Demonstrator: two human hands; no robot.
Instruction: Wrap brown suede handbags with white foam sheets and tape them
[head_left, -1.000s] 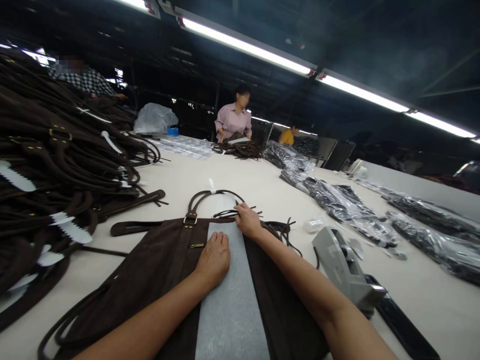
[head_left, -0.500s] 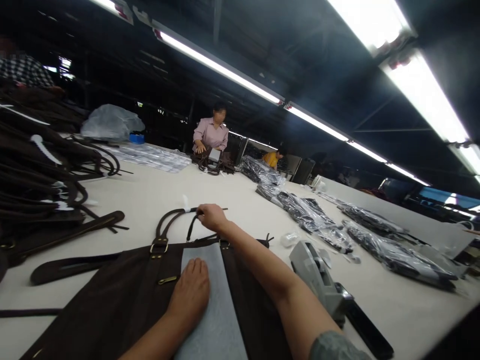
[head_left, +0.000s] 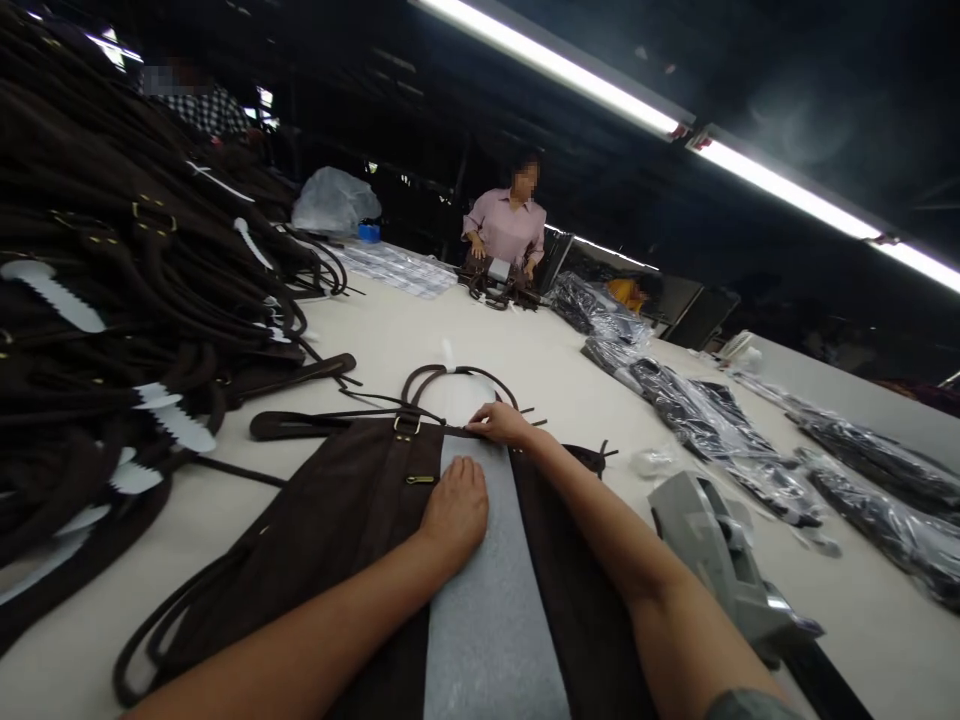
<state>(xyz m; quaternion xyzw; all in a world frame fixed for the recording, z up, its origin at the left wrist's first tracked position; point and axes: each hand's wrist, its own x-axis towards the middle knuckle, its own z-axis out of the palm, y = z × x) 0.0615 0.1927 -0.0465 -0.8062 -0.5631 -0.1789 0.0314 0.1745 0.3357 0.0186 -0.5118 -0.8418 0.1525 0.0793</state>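
A dark brown handbag [head_left: 322, 540] lies flat on the table in front of me, its looped handles [head_left: 421, 385] stretched out beyond its top edge. A long grey sheet [head_left: 487, 640] runs down the middle of the bag. Pressed flat on that sheet is my left hand [head_left: 459, 505], fingers extended, near a brass zip pull [head_left: 421, 480]. My right hand [head_left: 501, 424] is at the bag's top edge, its fingertips pinched together inside the handle loop; what is between them is too small to make out. A thin dark strap [head_left: 390, 402] lies just left of it.
A heap of brown bags [head_left: 150, 250] with white ties rises on the left. To the right stand a grey tape dispenser [head_left: 709, 550] and several plastic-wrapped bags [head_left: 697, 415]. Across the table, a person in a pink shirt [head_left: 510, 225] handles another bag.
My right hand has let go of the dark strap by the handle and come down to the bag's top edge. My left hand stays flat on the sheet. The view has swung left.
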